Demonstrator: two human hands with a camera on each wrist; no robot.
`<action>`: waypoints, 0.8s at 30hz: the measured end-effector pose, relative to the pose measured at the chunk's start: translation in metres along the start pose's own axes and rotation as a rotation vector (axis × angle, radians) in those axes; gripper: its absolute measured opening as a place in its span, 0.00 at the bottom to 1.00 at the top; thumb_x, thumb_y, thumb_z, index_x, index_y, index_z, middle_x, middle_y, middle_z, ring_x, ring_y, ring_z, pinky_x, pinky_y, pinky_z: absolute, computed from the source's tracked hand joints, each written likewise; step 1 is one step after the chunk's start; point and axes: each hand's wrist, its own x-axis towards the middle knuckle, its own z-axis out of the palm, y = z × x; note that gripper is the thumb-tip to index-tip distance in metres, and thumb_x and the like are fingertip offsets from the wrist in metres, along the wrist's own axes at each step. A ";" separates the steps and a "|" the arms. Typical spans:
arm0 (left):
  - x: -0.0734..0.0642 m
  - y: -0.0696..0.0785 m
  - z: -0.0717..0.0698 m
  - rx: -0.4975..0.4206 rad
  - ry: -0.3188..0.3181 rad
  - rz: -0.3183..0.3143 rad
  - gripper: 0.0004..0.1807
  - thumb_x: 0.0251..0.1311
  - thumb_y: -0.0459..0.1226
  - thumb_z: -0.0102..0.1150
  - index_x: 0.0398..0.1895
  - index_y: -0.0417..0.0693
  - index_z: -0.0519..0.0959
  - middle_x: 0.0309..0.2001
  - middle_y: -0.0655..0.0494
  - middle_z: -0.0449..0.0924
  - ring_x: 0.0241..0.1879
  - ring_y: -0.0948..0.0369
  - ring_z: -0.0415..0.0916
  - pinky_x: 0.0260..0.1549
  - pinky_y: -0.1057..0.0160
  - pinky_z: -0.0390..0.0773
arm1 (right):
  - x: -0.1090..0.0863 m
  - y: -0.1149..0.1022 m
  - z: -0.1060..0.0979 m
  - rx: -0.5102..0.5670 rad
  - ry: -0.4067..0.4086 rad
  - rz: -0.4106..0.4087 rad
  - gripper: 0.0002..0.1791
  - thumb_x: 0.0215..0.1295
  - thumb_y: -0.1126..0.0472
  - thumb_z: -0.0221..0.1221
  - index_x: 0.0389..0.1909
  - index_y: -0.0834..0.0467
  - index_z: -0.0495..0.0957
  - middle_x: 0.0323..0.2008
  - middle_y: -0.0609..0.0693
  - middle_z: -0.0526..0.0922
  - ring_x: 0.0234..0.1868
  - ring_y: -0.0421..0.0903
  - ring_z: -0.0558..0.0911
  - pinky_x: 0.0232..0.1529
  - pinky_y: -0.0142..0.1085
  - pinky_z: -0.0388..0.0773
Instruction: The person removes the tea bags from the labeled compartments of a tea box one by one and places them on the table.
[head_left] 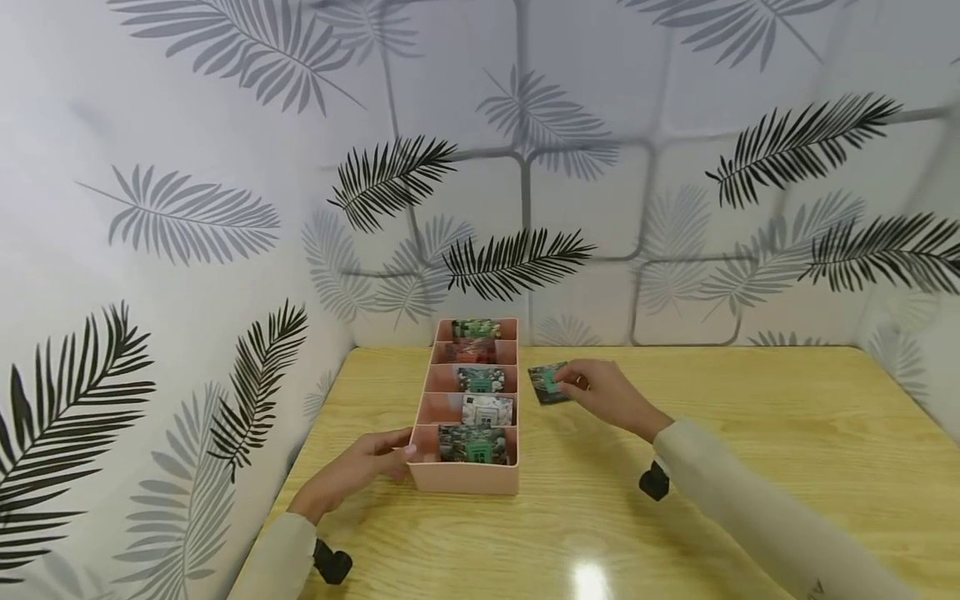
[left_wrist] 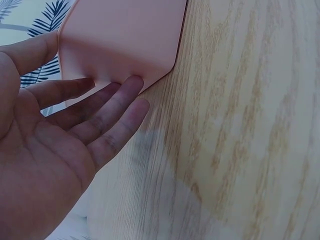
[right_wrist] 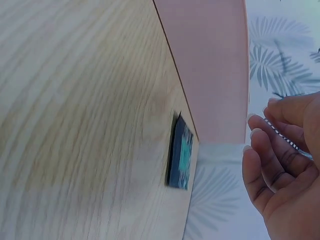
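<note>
Packet (head_left: 543, 388) lies just right of the lengthwise box (head_left: 465, 479), nearer the right hand (head_left: 606, 393), which hovers above it, pinching a thin thing (right_wrist: 283, 134). Left hand (head_left: 354, 467) grips the box's near left corner.

Long cream sleeves: left sleeve (head_left: 277, 554) ends just behind left hand (head_left: 356, 467), right sleeve (head_left: 757, 492) just behind right hand (head_left: 607, 392). Small blocky black cameras (left camera (head_left: 332, 564), right camera (head_left: 655, 482)) under the wrists. Dark angular mark (head_left: 817, 590), right sleeve, well behind hand (unreadable).
</note>
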 end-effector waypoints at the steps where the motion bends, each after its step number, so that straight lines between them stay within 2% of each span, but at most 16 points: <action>1: 0.000 0.000 0.000 -0.001 0.000 0.000 0.35 0.69 0.50 0.51 0.74 0.46 0.56 0.73 0.47 0.52 0.62 0.49 0.67 0.53 0.49 0.73 | 0.000 -0.003 0.001 -0.003 -0.005 -0.006 0.07 0.68 0.58 0.58 0.44 0.49 0.81 0.38 0.43 0.82 0.33 0.38 0.79 0.34 0.36 0.78; 8: -0.001 0.002 0.001 -0.003 0.008 -0.012 0.36 0.69 0.50 0.50 0.74 0.45 0.54 0.73 0.46 0.52 0.61 0.49 0.68 0.54 0.48 0.72 | 0.000 -0.022 0.009 0.003 -0.031 -0.050 0.07 0.67 0.57 0.60 0.43 0.45 0.81 0.34 0.43 0.83 0.24 0.38 0.75 0.26 0.35 0.75; 15: -0.001 0.004 0.002 -0.004 0.007 -0.010 0.37 0.68 0.51 0.51 0.74 0.45 0.54 0.73 0.46 0.51 0.62 0.49 0.66 0.54 0.48 0.72 | -0.001 -0.036 0.016 0.015 -0.048 -0.073 0.07 0.67 0.54 0.59 0.44 0.43 0.81 0.34 0.34 0.81 0.25 0.35 0.76 0.28 0.33 0.76; 24: -0.002 0.003 0.002 0.001 0.004 -0.007 0.37 0.69 0.51 0.50 0.74 0.43 0.53 0.73 0.44 0.51 0.61 0.49 0.68 0.54 0.47 0.72 | 0.001 -0.056 0.031 0.022 -0.084 -0.125 0.09 0.68 0.55 0.58 0.46 0.48 0.81 0.35 0.37 0.80 0.25 0.38 0.76 0.26 0.33 0.75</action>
